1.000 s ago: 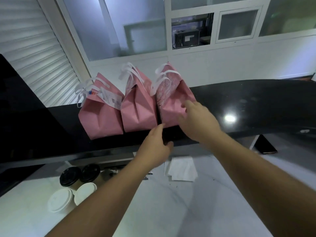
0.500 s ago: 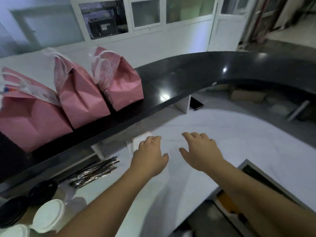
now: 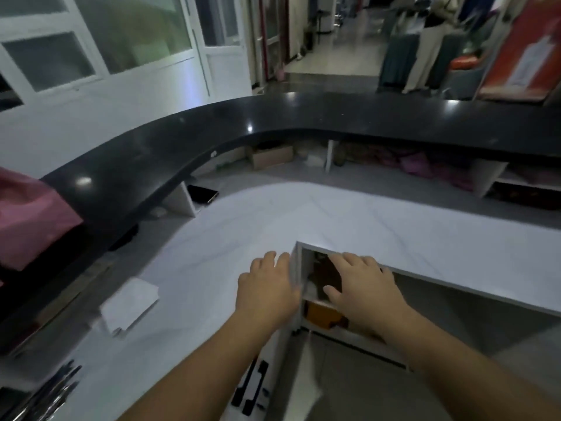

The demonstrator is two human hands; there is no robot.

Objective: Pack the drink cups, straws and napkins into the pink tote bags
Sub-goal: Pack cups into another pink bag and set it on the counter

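Observation:
Only one pink tote bag [image 3: 28,217] shows, cut off at the left edge on the black raised counter [image 3: 212,129]. A stack of white napkins [image 3: 129,305] lies on the white worktop [image 3: 318,214], and wrapped straws [image 3: 45,393] lie blurred at the bottom left. No cups are in view. My left hand [image 3: 268,291] hovers over the worktop's inner corner with relaxed fingers and holds nothing. My right hand [image 3: 362,288] is spread out beside it, over the gap beyond the worktop edge, also holding nothing.
Below the worktop corner, shelves hold a brown object [image 3: 326,273] and something orange [image 3: 323,314]. A dark phone [image 3: 202,194] lies under the black counter. A cardboard box [image 3: 271,156] and purple items [image 3: 425,165] sit in the far shelving. A person [image 3: 434,34] stands in the corridor.
My view has swung right, so most bags and the cups left the frame. Both hands came back from the bags and now hover empty over the worktop's inner corner.

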